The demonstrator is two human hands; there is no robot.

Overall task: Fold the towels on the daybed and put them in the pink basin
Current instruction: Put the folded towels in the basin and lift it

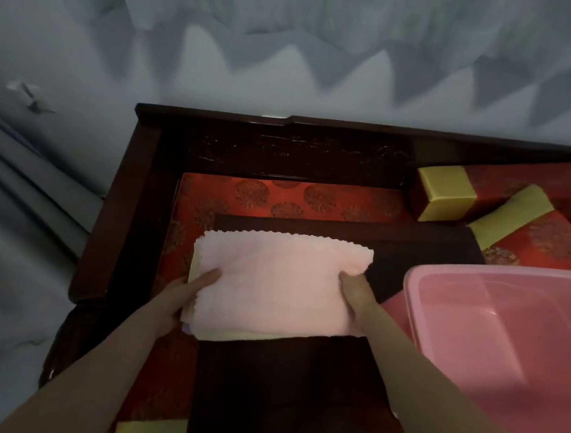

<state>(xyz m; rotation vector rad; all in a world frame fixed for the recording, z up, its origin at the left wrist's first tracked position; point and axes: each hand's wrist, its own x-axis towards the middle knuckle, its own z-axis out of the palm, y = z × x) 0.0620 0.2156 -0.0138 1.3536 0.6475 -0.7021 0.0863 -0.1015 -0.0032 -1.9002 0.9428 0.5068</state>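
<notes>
With folding seemingly done, my left hand (189, 294) and right hand (357, 287) have fingers grasping the pink towel (272, 283) mid-frame, while the pink basin (492, 335), lower right, looks empty.

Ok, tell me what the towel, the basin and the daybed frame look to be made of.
The towel: soft pale-pink terry or microfibre, by its fuzzy matte nap and scalloped edge. The basin: pink plastic, smooth, slightly translucent, with a glossy highlight inside. The daybed frame: probably dark lacquered wood, given carved relief and a faint sheen.
</notes>
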